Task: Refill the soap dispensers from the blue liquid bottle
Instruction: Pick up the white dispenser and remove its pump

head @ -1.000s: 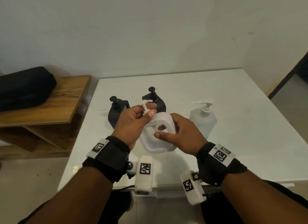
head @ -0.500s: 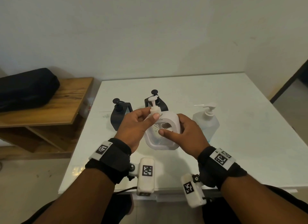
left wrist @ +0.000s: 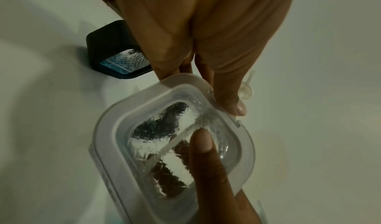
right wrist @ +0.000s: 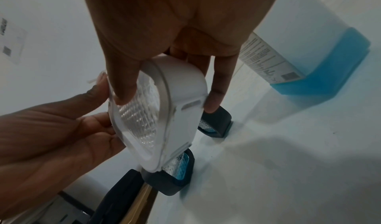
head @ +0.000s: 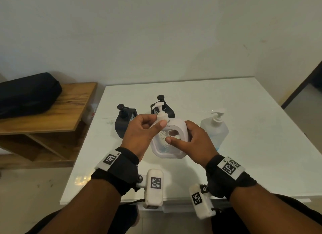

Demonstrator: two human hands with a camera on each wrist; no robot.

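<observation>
A: What does each hand grip?

B: The right hand grips the white dispenser, thumb across its clear ribbed window and fingers curled round the far side. In the right wrist view the thumb presses the window and a fingertip reaches the far edge. The left hand pinches the collar of the white pump head between thumb and fingers, and the pump sits at the dispenser's top opening. Whether the pump is fully seated cannot be told.

A: Where does the white dispenser stand?

B: It is near the front middle of the white table, tilted toward the viewer. Whether its base touches the table cannot be told.

A: And the supply bottle?

B: The blue liquid bottle stands upright just to the right of the right hand, pump on. The right wrist view shows blue liquid low in it.

A: What else belongs to the task?

B: Two black dispensers stand behind the hands: the left black dispenser and the right black dispenser, each showing blue liquid in its window from the wrist views.

A: Surroundings?

B: A wooden shelf beside the table carries a black case.
</observation>
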